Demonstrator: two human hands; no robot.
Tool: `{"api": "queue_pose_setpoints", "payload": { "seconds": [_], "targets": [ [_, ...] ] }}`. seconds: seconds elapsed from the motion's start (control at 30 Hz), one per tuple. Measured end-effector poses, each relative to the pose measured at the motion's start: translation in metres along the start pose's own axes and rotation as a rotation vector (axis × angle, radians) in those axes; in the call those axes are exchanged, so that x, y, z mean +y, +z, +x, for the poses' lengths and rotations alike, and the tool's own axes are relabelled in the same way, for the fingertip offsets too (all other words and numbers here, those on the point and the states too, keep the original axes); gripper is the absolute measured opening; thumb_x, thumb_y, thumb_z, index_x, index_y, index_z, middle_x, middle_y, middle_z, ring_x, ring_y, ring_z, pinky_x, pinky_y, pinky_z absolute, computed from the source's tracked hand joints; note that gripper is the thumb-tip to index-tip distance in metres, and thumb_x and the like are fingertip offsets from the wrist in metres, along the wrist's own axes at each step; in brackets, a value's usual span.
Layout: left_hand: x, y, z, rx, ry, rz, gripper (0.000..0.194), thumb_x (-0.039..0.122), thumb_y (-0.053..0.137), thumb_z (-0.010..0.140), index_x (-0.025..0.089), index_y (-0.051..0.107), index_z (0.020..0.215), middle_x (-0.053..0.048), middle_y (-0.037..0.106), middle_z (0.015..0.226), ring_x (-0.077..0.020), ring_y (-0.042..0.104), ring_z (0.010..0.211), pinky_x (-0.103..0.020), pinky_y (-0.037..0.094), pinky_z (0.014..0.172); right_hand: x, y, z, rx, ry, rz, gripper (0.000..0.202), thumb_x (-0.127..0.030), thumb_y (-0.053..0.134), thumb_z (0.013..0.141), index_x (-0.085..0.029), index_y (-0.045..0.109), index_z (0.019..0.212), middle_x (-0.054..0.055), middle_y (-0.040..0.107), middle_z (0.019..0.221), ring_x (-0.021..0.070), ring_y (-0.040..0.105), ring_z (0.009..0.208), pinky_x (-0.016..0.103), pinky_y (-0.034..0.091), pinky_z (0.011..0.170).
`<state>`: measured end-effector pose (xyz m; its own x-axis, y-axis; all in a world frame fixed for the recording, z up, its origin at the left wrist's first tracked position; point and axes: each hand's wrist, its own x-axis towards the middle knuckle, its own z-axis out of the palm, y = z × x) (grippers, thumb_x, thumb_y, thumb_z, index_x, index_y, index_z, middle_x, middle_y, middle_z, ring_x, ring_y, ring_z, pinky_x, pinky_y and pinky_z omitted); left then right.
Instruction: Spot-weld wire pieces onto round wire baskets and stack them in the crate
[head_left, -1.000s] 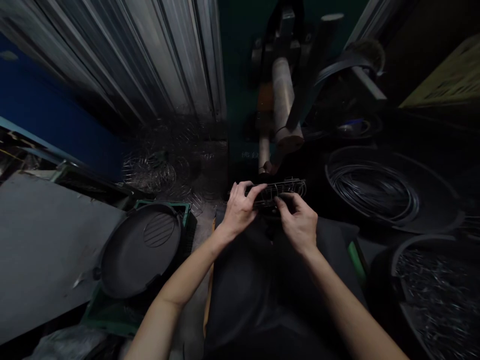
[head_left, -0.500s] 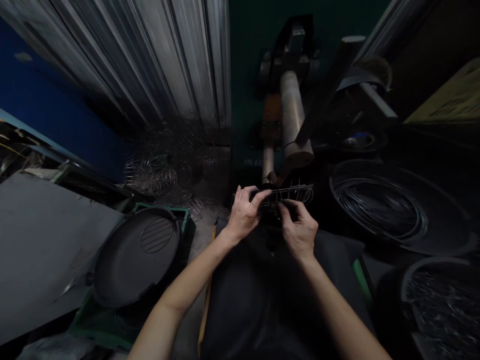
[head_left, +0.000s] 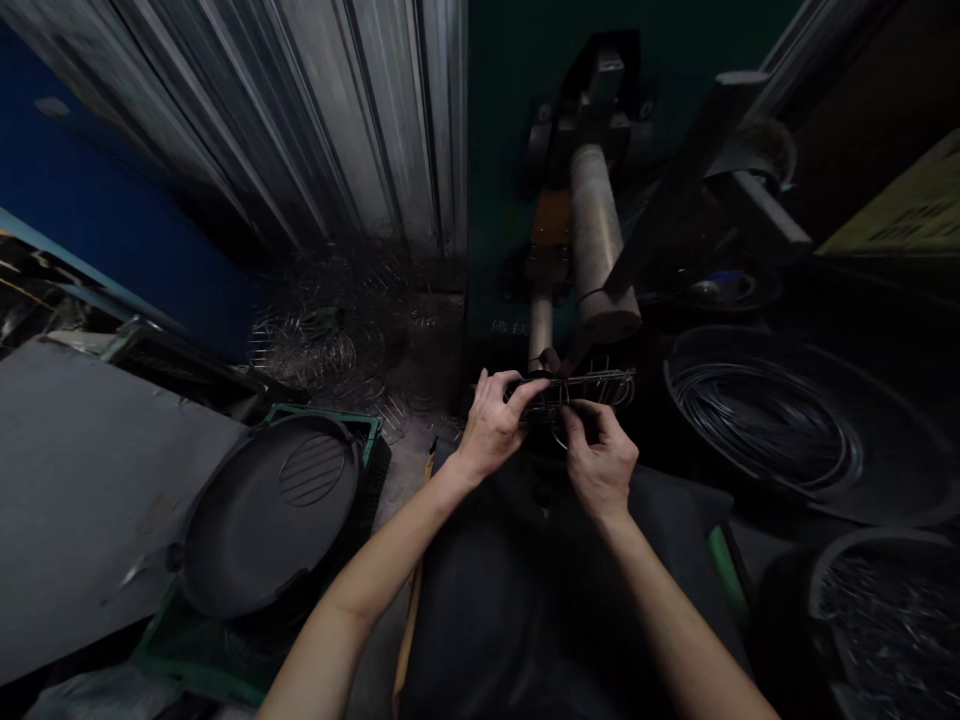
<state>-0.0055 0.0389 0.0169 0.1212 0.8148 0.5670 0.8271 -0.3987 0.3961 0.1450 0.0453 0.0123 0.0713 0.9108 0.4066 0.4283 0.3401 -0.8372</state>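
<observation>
Between my hands is a wire rack, a flat frame of thin metal rods with bent loops at its right end. My left hand grips its left part, thumb along the front and fingers over the far side. My right hand is closed, thumb and forefinger pinched at the rack's near edge on a thin curved wire. The rack lies right below the electrode tip of a machine. What the fingertips cover cannot be made out.
A round black pan with a round wire grate stands on a green crate at left. Wire pieces heap behind it. At right are a tub of wire rings and a bin of small metal parts. A thick metal arm overhangs the rack.
The view has shifted slightly, so the machine appears a little further right. Both hands keep their hold on the rack, and a curved wire shows more clearly below it.
</observation>
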Motion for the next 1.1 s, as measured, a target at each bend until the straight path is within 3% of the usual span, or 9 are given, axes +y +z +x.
{"api": "queue_pose_setpoints", "payload": {
  "seconds": [0.63,1.1],
  "targets": [
    [-0.006,0.01,-0.008,0.006,0.004,-0.016,0.053,0.01,0.059,0.077,0.025,0.047,0.126,-0.007,0.048,0.113,-0.0216,0.051,0.113,-0.055,0.034,0.108,0.004,0.003,-0.005,0.0,-0.009,-0.029,0.028,-0.044,0.054,0.088,-0.018,0.063,0.092,0.006,0.067,0.087,0.0184,0.063,0.08,0.032,0.05,0.077],
    [-0.01,0.008,0.003,0.002,0.003,-0.03,0.053,0.007,0.057,0.077,0.025,0.047,0.126,-0.006,0.048,0.111,-0.0208,0.051,0.11,-0.053,0.035,0.108,0.003,0.008,0.004,0.023,-0.007,-0.028,0.028,-0.045,0.055,0.087,-0.018,0.063,0.09,0.006,0.067,0.085,0.0184,0.063,0.078,0.031,0.049,0.074]
  ]
}}
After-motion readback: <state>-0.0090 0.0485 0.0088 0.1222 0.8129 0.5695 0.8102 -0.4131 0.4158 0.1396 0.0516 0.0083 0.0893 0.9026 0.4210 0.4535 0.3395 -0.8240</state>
